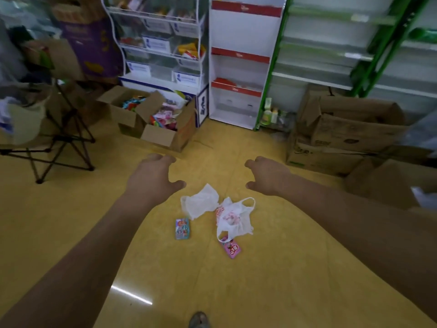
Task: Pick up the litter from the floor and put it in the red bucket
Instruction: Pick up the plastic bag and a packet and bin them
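Both bare arms are reaching out over the glossy yellow floor [283,268]. The left hand [153,178] is hanging in the air with its fingers loosely curled downward, gripping nothing, and the right hand [267,176] is mirroring it, fingers loosely bent and empty, though on both hands the fingertips are curling away from the camera and partly hiding. Between the two hands and just below them, the litter is lying in a small cluster on the floor. A crumpled white plastic bag [199,202] is sitting nearest the hands, touching a white carrier bag with red print [233,218] on its right, whose handle loops are flopping open. A small blue printed packet [182,228] is lying flat just below the crumpled bag, its print too blurred to read. A flat pink packet [233,250] is meeting the carrier bag's lower loop with its top end, and whether it is tucked under the loop is hard to tell. Neither hand is touching any of it. Beyond, two open brown cardboard boxes [151,119] are showing colourful contents too smeared to name, a black folding chair [59,138] is getting cut off at the left edge, and the toe of a grey shoe [199,320] is peeking in at the bottom edge.
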